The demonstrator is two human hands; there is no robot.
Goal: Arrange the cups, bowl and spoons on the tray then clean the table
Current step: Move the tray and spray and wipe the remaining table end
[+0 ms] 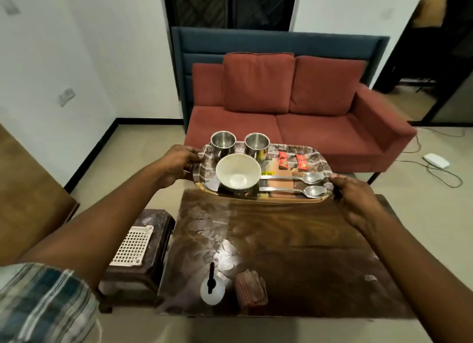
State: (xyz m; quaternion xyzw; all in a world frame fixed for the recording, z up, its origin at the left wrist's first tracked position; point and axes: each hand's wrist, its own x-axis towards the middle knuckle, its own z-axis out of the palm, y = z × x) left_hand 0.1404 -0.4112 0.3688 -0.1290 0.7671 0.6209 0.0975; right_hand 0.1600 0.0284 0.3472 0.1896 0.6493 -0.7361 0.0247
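The tray, long axis left to right, sits at the counter's far edge; left hand and right hand each grip one short end, seemingly lifting.

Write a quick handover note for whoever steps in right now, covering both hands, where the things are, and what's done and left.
Left hand grips the tray's left end; right hand grips the right end.
On the tray: two steel cups at the back, white bowl in front of them, two spoons side by side, two red sachets.
Done: arranging.
Left: cleaning the table; spray bottle and folded cloth wait at its near edge.
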